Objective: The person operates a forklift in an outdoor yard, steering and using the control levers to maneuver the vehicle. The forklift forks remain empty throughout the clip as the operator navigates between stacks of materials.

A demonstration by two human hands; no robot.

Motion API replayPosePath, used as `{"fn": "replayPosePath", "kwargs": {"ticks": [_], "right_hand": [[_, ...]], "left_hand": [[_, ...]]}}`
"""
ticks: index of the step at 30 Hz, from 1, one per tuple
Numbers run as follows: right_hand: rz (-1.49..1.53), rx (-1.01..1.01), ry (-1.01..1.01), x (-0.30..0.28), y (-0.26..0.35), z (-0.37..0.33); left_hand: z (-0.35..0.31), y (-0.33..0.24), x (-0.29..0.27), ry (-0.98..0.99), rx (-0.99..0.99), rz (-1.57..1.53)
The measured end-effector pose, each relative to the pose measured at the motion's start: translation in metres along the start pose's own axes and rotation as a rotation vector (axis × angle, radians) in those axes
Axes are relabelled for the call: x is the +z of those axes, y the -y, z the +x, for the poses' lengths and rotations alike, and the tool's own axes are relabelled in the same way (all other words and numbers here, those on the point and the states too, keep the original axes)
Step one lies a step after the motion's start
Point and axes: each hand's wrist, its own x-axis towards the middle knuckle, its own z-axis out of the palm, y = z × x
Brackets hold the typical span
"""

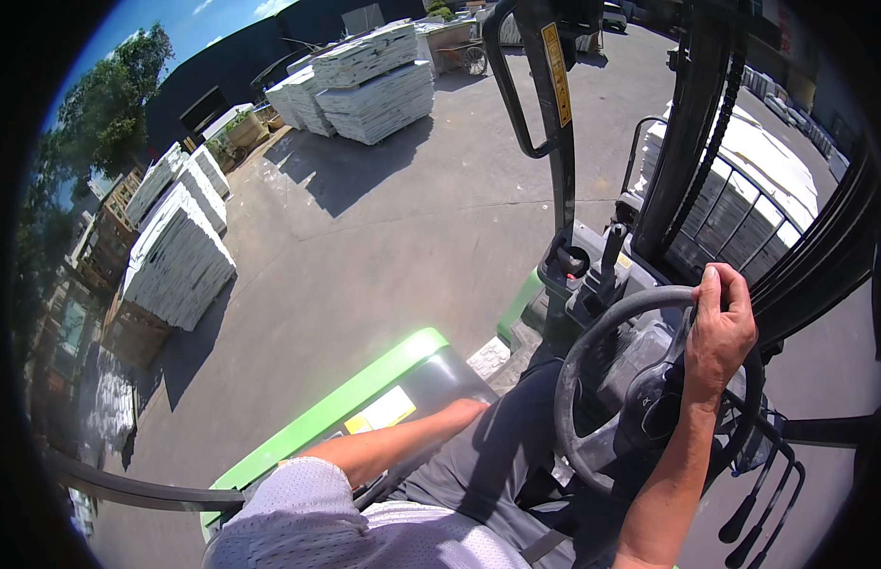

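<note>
I sit at the controls of a green forklift. My right hand [723,327] is closed on the upper right rim of the black steering wheel [575,394], its fingers curled over the top. Down beside my left thigh rests my left hand [467,410], next to the green-edged body panel [364,384]; its fingers are hidden behind the dark trouser leg. An upright black lever [611,251] stands on the console past the wheel. Several long levers with black knobs [739,522] stick out at the lower right, apart from my right hand.
Beyond the mast [691,142] and the load guard bars sits a pale stack [762,156]. White slab stacks [374,85] stand on the grey paved yard [364,247] ahead to the left, with another stack [180,256] at the left. A cab post [559,123] with a handle rises ahead.
</note>
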Motion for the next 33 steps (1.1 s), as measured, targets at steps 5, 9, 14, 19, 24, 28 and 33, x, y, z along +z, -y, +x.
{"fn": "replayPosePath", "kwargs": {"ticks": [5, 9, 14, 19, 24, 28, 33], "right_hand": [[-0.035, 0.131, -0.187, -0.009, -0.044, 0.045], [-0.066, 0.172, -0.257, 0.003, -0.043, 0.061], [-0.210, -0.050, -0.445, 0.015, -0.027, 0.065], [-0.309, 0.012, -0.478, 0.029, -0.056, 0.084], [-0.357, -0.045, -0.295, 0.083, -0.097, 0.090], [-0.242, -0.032, -0.219, 0.163, -0.127, 0.120], [-0.189, -0.075, -0.239, 0.225, -0.133, 0.131]], "left_hand": [[0.053, 0.001, -0.009, 0.144, -0.069, -0.389], [0.096, -0.038, -0.028, 0.282, -0.052, -0.587], [0.121, -0.088, -0.096, 0.364, -0.153, -0.692], [0.195, -0.146, -0.132, 0.394, -0.141, -0.625], [0.284, -0.211, -0.143, 0.303, -0.103, -0.603], [0.338, -0.313, -0.157, 0.115, -0.043, -0.466], [0.319, -0.405, -0.111, 0.231, 0.422, -0.288]]}}
